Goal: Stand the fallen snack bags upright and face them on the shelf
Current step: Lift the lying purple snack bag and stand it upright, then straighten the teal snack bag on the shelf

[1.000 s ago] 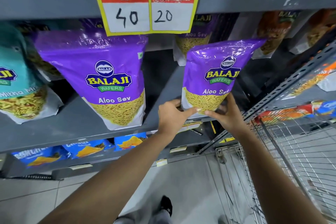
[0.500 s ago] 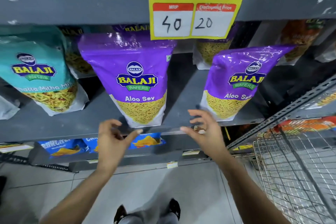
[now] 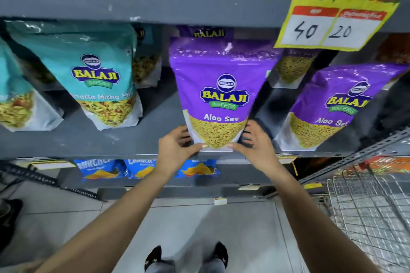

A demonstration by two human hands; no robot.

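Note:
A purple Balaji Aloo Sev bag stands upright at the front of the grey shelf, label facing me. My left hand grips its lower left corner and my right hand grips its lower right corner, thumbs across the bag's bottom edge. A second purple Aloo Sev bag stands to the right, leaning slightly. A teal Balaji mix bag stands to the left, with another teal bag at the far left. More bags sit behind them in shadow.
A yellow price sign reading 40 and 20 hangs from the upper shelf at right. Blue snack bags fill the shelf below. A wire trolley stands at the lower right. My feet are on the tiled floor.
Both hands left the right-hand purple bag, moved left with open fingers, and now hold the bottom corners of the middle purple bag. My view has shifted left.

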